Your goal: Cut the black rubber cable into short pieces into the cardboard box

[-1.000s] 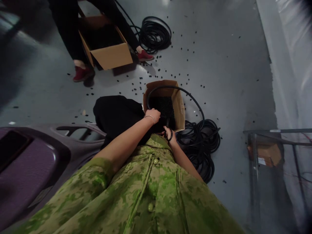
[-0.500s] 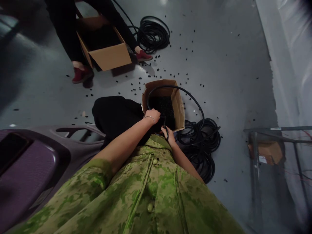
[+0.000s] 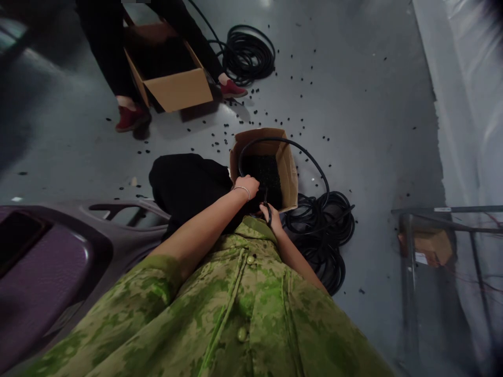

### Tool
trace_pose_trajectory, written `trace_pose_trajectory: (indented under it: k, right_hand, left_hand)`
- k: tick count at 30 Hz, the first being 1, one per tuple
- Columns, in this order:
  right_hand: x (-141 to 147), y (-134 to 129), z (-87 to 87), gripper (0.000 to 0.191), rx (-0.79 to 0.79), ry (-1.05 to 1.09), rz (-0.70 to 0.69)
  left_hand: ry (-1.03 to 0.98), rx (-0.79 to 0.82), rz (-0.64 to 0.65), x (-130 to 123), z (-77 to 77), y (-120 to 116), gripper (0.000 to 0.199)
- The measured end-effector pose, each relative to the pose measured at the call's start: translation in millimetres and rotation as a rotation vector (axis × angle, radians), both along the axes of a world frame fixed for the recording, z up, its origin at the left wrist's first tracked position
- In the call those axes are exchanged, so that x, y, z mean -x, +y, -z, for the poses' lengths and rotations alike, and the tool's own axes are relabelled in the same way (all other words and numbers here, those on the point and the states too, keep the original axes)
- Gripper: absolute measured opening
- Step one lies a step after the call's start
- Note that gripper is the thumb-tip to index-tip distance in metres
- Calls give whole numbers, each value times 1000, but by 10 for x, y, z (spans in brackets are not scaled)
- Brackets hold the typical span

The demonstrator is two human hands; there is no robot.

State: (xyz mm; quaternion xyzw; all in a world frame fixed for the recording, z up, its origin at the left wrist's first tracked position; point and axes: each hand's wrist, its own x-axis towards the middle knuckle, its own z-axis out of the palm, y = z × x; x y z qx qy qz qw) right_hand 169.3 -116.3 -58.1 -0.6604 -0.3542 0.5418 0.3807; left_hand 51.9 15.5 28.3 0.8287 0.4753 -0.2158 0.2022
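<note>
My left hand, with a thin bracelet at the wrist, is closed round a black hose that arches over a cardboard box and runs down to a coil at the right. My right hand grips black-handled scissors, their blades pointing away from me near the left hand. Small black pieces fill the bottom of the box. The hose end at my left hand is too dark to make out.
Coiled black hose lies right of the box. A person in red shoes straddles another box, beside a second coil. Black bits dot the floor. A purple chair holding a phone stands left; a metal frame stands right.
</note>
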Motion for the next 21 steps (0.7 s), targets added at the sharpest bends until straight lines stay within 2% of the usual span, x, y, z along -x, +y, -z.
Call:
trace_pose_trajectory:
  k: [11,15,21]
  right_hand:
    - [5,4,-22,32,-15,-16,-13]
    - [6,-12,23,31,-56,-71,-19]
    - [43,6,121,29,-44,-141,-19]
  left_hand:
    - [29,-5,36,2,1,12,34]
    - [25,25,66,18,40,35,34]
    - [41,49,23,26,114,49,31]
